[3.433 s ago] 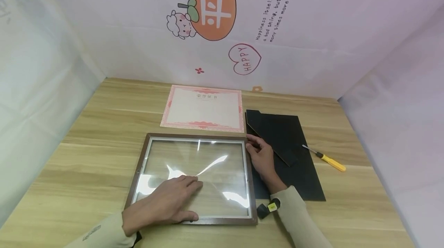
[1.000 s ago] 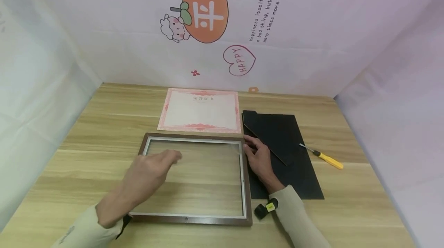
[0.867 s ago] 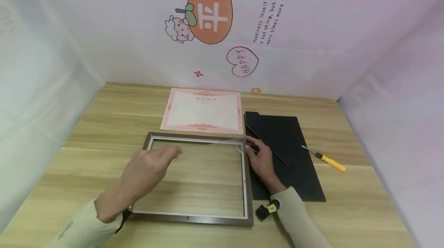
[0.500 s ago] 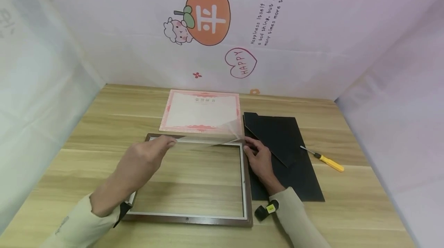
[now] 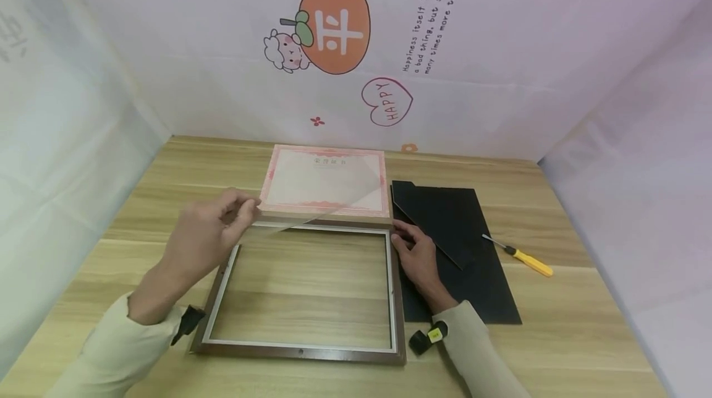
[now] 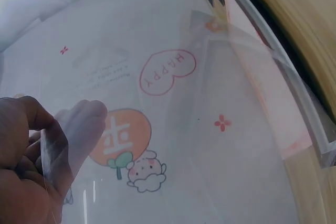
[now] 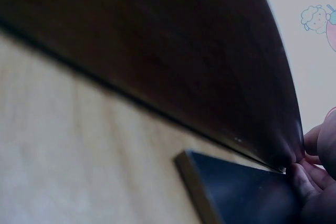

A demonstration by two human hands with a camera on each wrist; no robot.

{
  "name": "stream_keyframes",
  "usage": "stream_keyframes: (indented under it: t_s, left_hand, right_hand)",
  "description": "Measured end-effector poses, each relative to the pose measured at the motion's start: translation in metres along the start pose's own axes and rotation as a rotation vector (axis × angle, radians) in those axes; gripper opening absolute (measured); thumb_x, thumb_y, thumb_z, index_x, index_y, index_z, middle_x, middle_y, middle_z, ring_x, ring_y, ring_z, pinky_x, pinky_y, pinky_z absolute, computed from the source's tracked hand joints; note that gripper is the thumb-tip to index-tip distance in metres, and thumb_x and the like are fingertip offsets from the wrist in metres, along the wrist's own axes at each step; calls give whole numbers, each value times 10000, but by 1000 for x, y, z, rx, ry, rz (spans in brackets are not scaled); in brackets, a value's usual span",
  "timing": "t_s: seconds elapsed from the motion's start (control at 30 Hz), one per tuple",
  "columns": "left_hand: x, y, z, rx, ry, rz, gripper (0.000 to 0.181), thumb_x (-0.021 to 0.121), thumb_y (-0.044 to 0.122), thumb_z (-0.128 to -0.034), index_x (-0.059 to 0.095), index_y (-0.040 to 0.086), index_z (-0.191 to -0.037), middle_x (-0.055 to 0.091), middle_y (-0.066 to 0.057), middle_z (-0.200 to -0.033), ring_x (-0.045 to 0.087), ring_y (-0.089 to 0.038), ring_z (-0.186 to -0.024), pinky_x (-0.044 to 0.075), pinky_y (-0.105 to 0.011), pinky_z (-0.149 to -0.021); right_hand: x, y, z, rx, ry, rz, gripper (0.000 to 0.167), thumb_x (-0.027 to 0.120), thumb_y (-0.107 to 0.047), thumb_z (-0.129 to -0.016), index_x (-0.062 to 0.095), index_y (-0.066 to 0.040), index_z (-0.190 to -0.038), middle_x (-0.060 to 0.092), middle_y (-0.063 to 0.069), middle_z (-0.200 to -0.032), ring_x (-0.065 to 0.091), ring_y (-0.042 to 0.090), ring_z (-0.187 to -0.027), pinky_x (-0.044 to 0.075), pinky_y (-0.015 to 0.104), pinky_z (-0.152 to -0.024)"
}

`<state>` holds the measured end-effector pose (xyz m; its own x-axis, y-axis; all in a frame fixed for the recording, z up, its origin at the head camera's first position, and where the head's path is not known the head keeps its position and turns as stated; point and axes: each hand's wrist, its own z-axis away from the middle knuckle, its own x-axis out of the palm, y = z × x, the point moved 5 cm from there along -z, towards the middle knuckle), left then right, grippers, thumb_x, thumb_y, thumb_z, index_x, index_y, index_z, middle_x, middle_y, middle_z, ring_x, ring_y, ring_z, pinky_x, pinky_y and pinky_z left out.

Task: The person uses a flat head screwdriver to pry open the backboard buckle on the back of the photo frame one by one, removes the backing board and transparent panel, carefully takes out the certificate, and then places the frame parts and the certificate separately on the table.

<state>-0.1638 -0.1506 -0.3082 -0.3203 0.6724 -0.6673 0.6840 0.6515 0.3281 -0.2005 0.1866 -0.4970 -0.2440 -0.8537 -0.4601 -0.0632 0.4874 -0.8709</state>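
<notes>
My left hand (image 5: 200, 240) pinches a clear plastic sheet (image 6: 199, 119) by its edge and holds it raised and tilted above the far side of a brown picture frame (image 5: 300, 353). In the left wrist view the backdrop shows through the sheet. The frame lies flat with its silvery inner rim up, and the table is visible through its opening. At the far right corner my right hand (image 5: 417, 256) grips the frame, thumb against its outer side; the right wrist view shows the fingertips at that corner (image 7: 289, 163).
Behind the frame lies a pink-bordered certificate (image 5: 378, 207), partly seen through the sheet. A black backing board (image 5: 464, 219) with a stand flap lies at the right, partly under my right hand. Beyond it rests a yellow-handled screwdriver (image 5: 528, 259). White printed cloth walls (image 5: 473, 114) enclose the table.
Earlier the left hand lay on the clear sheet inside the frame. It has since lifted the sheet out and moved left and away with it. The right hand has stayed at the corner.
</notes>
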Motion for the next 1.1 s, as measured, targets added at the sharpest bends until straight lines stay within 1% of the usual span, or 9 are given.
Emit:
stream_keyframes:
  t_s: [0.13, 0.23, 0.37, 0.53, 0.6, 0.63, 0.8, 0.9, 1.1]
  left_hand:
    - [-14, -5, -6, -26, 50, 29, 56, 641, -102, -871, 679, -61, -876, 746, -118, -757, 718, -224, -612, 507, -41, -589]
    - [-25, -12, -9, -84, 78, 98, 68, 612, -108, -896, 678, -91, -898, 743, -160, -780, 712, -29, -681, 506, -20, -656]
    - [-39, -27, -10, -166, 111, 201, 111, 568, -101, -931, 677, -115, -940, 728, -210, -795, 615, 183, -758, 534, -57, -657]
    - [-52, -50, -6, -250, 141, 274, 162, 532, -41, -975, 673, -120, -981, 734, 117, -804, 671, 100, -718, 560, -107, -641]
    - [-57, -62, -3, -302, 132, 283, 175, 519, 1, -994, 674, -82, -994, 686, 254, -825, 679, 87, -713, 564, -117, -642]
    - [-60, -69, -1, -328, 121, 278, 172, 513, 20, -1002, 674, -41, -998, 678, 276, -826, 679, 89, -713, 563, -117, -643]
    - [-72, -104, 11, -474, 64, 302, 159, 496, 113, -1023, 642, 173, -1013, 698, 254, -842, 695, 60, -718, 572, -139, -646]
    - [-79, -124, 20, -555, 40, 340, 149, 485, 176, -1027, 632, 200, -1026, 706, 241, -856, 701, 45, -719, 576, -145, -651]
    - [-91, -159, 31, -696, -12, 342, 162, 447, 304, -1024, 591, 230, -1036, 684, 273, -842, 692, 54, -696, 573, -137, -646]
  right_hand:
    - [0, -1, -1, 8, -5, -7, 331, 633, -44, -943, 649, -71, -1272, 656, 152, -1192, 621, 253, -1055, 555, 441, -900]
    - [0, -2, -1, 20, -14, -12, 331, 628, -57, -949, 644, -76, -1279, 652, 148, -1201, 617, 252, -1067, 548, 433, -917]
    - [0, -1, -2, 29, -23, -5, 332, 624, -73, -957, 639, -85, -1288, 650, 140, -1205, 616, 247, -1074, 545, 426, -925]
    - [1, -1, -2, 24, -24, -4, 329, 623, -76, -958, 641, -85, -1286, 651, 138, -1193, 615, 247, -1065, 546, 424, -916]
    - [1, -1, -2, 26, -25, -8, 328, 623, -74, -957, 642, -85, -1285, 650, 140, -1190, 612, 250, -1064, 543, 423, -917]
    - [1, -1, -2, 27, -26, -8, 329, 621, -74, -957, 641, -85, -1285, 649, 139, -1192, 609, 249, -1065, 542, 422, -917]
    - [2, -1, -2, 33, -28, -11, 331, 622, -71, -955, 642, -83, -1285, 645, 138, -1198, 606, 244, -1072, 541, 422, -925]
    - [2, -1, -2, 31, -31, -15, 332, 623, -69, -955, 641, -80, -1287, 645, 139, -1198, 606, 243, -1074, 541, 423, -926]
    - [1, -2, -1, 22, -35, -16, 338, 617, -51, -957, 636, -75, -1293, 641, 149, -1206, 600, 250, -1080, 532, 430, -928]
